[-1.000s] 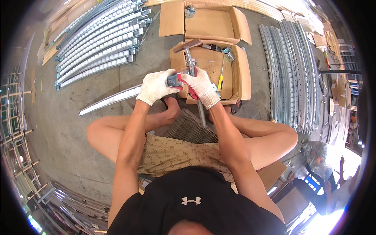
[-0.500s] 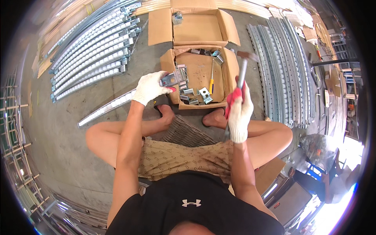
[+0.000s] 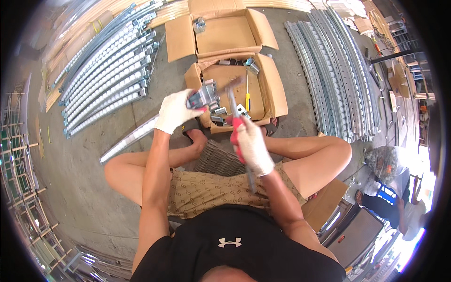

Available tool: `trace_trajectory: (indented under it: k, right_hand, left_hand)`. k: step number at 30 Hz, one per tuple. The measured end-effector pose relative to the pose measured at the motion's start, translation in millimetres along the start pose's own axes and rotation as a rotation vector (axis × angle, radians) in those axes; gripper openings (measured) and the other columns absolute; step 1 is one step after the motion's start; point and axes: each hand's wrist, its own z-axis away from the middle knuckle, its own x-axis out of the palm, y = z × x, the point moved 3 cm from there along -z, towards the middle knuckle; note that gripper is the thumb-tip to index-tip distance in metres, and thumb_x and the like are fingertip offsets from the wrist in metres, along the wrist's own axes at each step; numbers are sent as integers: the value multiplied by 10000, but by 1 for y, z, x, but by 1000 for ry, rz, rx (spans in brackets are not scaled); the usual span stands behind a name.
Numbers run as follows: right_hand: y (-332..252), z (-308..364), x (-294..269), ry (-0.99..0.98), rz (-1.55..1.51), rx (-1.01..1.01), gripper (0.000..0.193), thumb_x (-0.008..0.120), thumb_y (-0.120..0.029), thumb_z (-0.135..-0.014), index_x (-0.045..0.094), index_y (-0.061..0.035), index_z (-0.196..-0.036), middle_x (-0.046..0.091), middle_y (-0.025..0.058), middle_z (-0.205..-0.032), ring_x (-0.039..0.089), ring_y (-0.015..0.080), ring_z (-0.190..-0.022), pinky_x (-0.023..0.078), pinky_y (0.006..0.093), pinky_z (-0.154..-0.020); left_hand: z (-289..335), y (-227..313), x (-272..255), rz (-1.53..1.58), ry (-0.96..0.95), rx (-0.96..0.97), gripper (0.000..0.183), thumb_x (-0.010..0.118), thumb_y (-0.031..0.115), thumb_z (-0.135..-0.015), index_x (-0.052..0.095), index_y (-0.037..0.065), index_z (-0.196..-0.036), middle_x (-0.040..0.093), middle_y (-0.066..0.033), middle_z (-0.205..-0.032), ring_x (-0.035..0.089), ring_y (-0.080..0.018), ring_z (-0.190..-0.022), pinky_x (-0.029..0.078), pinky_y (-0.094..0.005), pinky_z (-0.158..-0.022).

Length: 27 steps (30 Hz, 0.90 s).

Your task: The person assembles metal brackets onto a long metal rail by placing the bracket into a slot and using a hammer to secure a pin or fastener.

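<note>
My left hand [image 3: 174, 112], in a white work glove, grips a metal bracket [image 3: 203, 97] at the end of a roller track [image 3: 131, 137]. The white-rollered track runs from under that hand down to the left toward my knee. My right hand [image 3: 253, 144], gloved in white with red palm and fingers, is closed round a hammer [image 3: 232, 99]. The hammer's head, slightly blurred, is up just right of the bracket; I cannot tell whether they touch. Beyond lies an open cardboard box [image 3: 275, 87] with loose metal brackets [image 3: 218, 112] and a yellow-handled screwdriver [image 3: 247, 99].
A second open carton [image 3: 228, 37] stands behind the first. Several roller tracks [image 3: 105, 70] lie at the far left, and perforated metal rails [image 3: 329, 75] lie at the right. Another person [image 3: 383, 207] is at the lower right. My bent legs frame a woven seat [image 3: 216, 157].
My right hand has swung the hammer left, bringing its head close to the bracket. My left hand keeps its hold on the bracket. The whole view has shifted slightly.
</note>
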Motion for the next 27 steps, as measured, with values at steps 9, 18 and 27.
trace_trajectory:
  k: [9,18,27]
  right_hand:
    - [-39,23,-14,171,-319,-245,413,404,-379,-1143,575,-20,-1255,456,-28,-638,371,67,-391,297,259,-344]
    - [-49,10,-25,127,-235,-58,285,547,-264,-1088,607,-1,-1180,545,-11,-674,424,53,-404,335,248,-360]
    - [-32,-72,37,-124,-296,64,453,647,-388,-1042,624,61,-1089,574,31,-629,455,100,-367,342,276,-316]
  left_hand:
    - [8,-3,-8,25,26,5,613,893,439,-731,734,52,-1178,767,-169,-1057,742,-354,-985,583,-420,-869]
    - [6,12,-13,138,-36,-51,744,981,219,-654,665,-46,-1273,760,-237,-1111,759,-266,-1025,572,-365,-925]
    - [9,38,-29,98,-28,22,949,973,281,-643,522,48,-1445,730,-216,-1200,706,-384,-1137,552,-437,-973]
